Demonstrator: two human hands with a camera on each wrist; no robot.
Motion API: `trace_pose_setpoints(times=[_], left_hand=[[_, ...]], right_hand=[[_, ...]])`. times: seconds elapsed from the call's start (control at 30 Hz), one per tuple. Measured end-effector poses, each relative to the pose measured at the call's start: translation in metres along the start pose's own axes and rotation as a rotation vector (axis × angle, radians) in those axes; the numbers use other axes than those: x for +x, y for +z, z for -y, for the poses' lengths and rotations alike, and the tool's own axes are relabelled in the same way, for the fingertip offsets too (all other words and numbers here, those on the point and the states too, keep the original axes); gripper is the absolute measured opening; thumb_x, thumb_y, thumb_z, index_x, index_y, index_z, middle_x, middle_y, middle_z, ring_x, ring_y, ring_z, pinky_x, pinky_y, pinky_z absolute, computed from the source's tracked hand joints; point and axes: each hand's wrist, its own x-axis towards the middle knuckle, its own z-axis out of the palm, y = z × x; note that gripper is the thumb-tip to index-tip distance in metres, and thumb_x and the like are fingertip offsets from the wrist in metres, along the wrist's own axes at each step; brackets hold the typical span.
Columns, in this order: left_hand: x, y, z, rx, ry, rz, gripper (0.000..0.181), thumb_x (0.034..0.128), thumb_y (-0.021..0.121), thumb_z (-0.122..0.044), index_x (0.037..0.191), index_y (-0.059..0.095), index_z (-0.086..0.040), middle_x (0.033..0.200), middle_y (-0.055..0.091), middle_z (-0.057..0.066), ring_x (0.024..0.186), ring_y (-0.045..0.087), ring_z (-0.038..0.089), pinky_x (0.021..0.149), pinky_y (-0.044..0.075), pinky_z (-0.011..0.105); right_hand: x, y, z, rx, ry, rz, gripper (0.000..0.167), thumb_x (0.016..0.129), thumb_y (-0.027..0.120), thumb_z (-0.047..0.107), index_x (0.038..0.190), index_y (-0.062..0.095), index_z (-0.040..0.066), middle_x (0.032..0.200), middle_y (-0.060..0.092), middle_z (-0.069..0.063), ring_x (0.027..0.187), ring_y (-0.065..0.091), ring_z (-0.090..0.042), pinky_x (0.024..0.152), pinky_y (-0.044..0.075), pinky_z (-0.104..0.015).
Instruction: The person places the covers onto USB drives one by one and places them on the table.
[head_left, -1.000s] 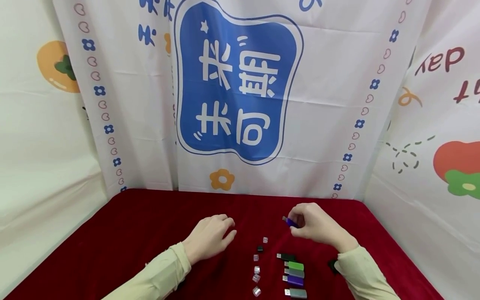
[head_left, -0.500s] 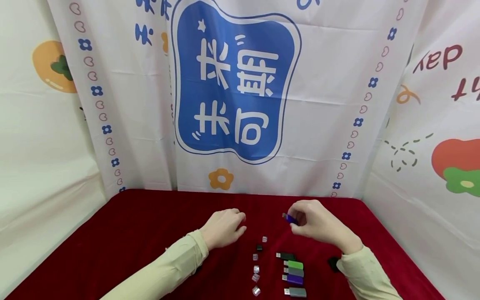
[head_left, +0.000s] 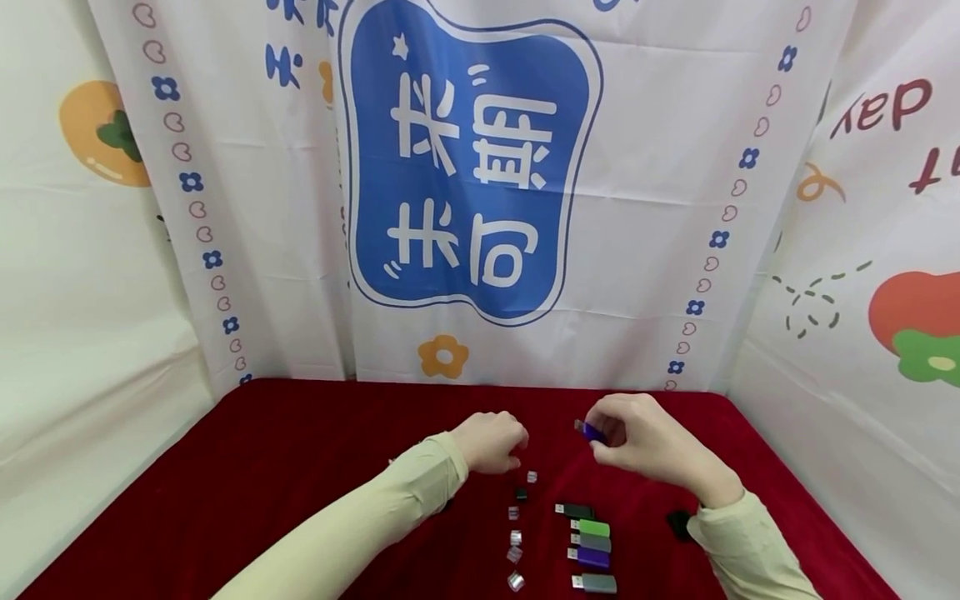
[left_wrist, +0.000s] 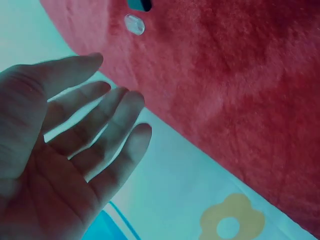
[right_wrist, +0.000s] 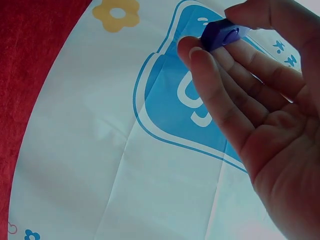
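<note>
My right hand (head_left: 643,440) pinches a purple USB stick (head_left: 592,432) between thumb and fingertips, above the red cloth. Its metal plug points left in the head view; the right wrist view shows the purple body (right_wrist: 216,36) from its end. My left hand (head_left: 491,442) hovers just behind a small clear cap (head_left: 532,477). In the left wrist view the left hand's fingers (left_wrist: 120,110) are loosely bent and hold nothing. That clear cap (left_wrist: 134,24) lies apart from them, beside a black cap (left_wrist: 140,4).
Several more clear caps (head_left: 515,537) form a column toward the front. To their right lie a black stick (head_left: 576,510), a green one (head_left: 594,527), a purple one (head_left: 592,557) and grey ones (head_left: 597,583). A black object (head_left: 680,525) sits beside the right sleeve.
My left hand has moved right and slightly away from me, from the left of the caps to just behind them. The right hand keeps the purple stick and has shifted slightly.
</note>
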Motion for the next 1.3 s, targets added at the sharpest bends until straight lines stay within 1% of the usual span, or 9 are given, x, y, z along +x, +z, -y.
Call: trace_pose_setpoints(times=[0.1,0.2,0.37,0.6,0.73,0.93,1.03,1.2,1.3], left_hand=[[0.008,0.007,-0.005,0.005,0.011,0.036,0.019,0.0859,0.078,-0.027,0.101,0.076,-0.017,0.091,0.067,-0.007,0.078,0.063,0.007,0.065,0.051,0.024],[0.017,0.015,-0.010,0.017,0.011,0.058,0.012,0.0857,0.079,-0.030,0.087,0.075,-0.019,0.077,0.063,-0.009,0.068,0.058,0.005,0.058,0.048,0.021],[0.031,0.025,-0.018,0.059,0.008,0.062,0.025,0.0840,0.080,-0.030,0.067,0.065,-0.021,0.061,0.054,-0.009,0.056,0.051,0.005,0.051,0.042,0.022],[0.040,0.029,-0.026,0.064,0.000,0.082,0.029,0.0747,0.088,-0.025,0.062,0.062,-0.022,0.064,0.054,-0.012,0.058,0.052,0.004,0.052,0.045,0.023],[0.043,0.034,-0.027,0.060,-0.005,0.096,0.034,0.0736,0.088,-0.021,0.058,0.058,-0.021,0.060,0.050,-0.011,0.055,0.049,0.005,0.051,0.044,0.024],[0.045,0.038,-0.029,0.046,-0.011,0.109,0.030,0.0741,0.089,-0.020,0.063,0.061,-0.021,0.063,0.053,-0.011,0.058,0.052,0.004,0.053,0.046,0.022],[0.045,0.034,-0.031,0.004,-0.027,0.137,0.027,0.0760,0.087,-0.018,0.066,0.062,-0.020,0.064,0.054,-0.010,0.058,0.053,0.005,0.054,0.045,0.021],[0.043,0.026,-0.029,-0.155,-0.110,0.236,0.022,0.0830,0.080,-0.015,0.069,0.062,-0.015,0.061,0.056,-0.007,0.054,0.054,0.007,0.053,0.044,0.022],[0.041,0.026,-0.025,-0.226,-0.132,0.246,0.025,0.0841,0.079,-0.017,0.064,0.064,-0.014,0.053,0.057,-0.007,0.050,0.056,0.007,0.051,0.044,0.020]], right_hand=[[0.000,-0.001,-0.001,0.004,0.000,0.004,0.024,0.078,0.077,-0.002,0.090,0.067,0.015,0.082,0.062,0.011,0.070,0.060,-0.006,0.062,0.054,-0.025],[-0.001,-0.001,-0.001,0.006,-0.008,0.003,0.021,0.078,0.077,-0.002,0.091,0.068,0.013,0.082,0.062,0.011,0.070,0.060,-0.006,0.062,0.054,-0.025],[-0.001,-0.001,-0.001,-0.003,-0.013,-0.004,0.021,0.078,0.077,-0.002,0.090,0.068,0.012,0.082,0.061,0.012,0.070,0.061,-0.006,0.062,0.054,-0.025],[-0.002,-0.002,0.000,-0.002,0.011,0.003,0.022,0.078,0.077,-0.002,0.091,0.068,0.013,0.082,0.062,0.011,0.070,0.061,-0.009,0.063,0.055,-0.027],[-0.002,-0.001,0.000,0.002,0.016,0.008,0.022,0.078,0.077,-0.002,0.091,0.068,0.013,0.082,0.062,0.011,0.070,0.061,-0.009,0.063,0.055,-0.028],[-0.001,0.000,-0.001,0.009,0.017,0.012,0.021,0.078,0.077,-0.003,0.091,0.068,0.012,0.081,0.061,0.011,0.070,0.061,-0.009,0.063,0.055,-0.027],[-0.001,0.000,-0.001,0.006,0.019,0.009,0.021,0.078,0.077,-0.002,0.090,0.068,0.012,0.081,0.061,0.011,0.070,0.061,-0.009,0.062,0.055,-0.027],[-0.001,0.000,-0.002,0.009,0.027,0.015,0.020,0.078,0.076,-0.002,0.089,0.068,0.012,0.080,0.061,0.010,0.070,0.061,-0.009,0.062,0.055,-0.027],[-0.001,-0.001,-0.003,0.009,0.030,0.020,0.021,0.079,0.076,-0.001,0.089,0.067,0.015,0.080,0.062,0.010,0.070,0.060,-0.008,0.062,0.054,-0.027]])
